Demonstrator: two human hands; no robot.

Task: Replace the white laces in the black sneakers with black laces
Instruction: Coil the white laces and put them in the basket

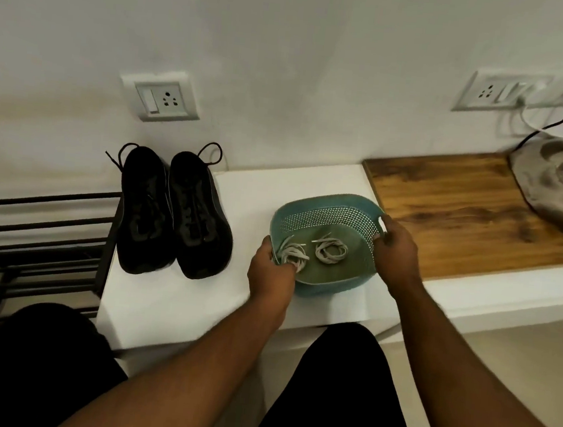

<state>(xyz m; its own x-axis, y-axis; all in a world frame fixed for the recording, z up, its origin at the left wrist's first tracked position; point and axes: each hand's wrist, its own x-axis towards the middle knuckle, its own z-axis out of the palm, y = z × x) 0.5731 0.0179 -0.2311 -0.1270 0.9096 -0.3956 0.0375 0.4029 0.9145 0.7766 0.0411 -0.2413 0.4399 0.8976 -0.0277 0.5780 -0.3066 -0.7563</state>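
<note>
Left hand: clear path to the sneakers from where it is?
Probably yes. The left hand grips the basket rim; bare white shelf lies between it and the black sneakers. It must release first.

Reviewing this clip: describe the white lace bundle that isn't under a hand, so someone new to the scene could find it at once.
Start at the white counter and find the teal perforated basket held at both sides by the left hand and right hand. Two pale lace coils lie inside. The free white lace bundle lies mid-floor as an open ring; the other bundle sits against the left-hand side.
</note>
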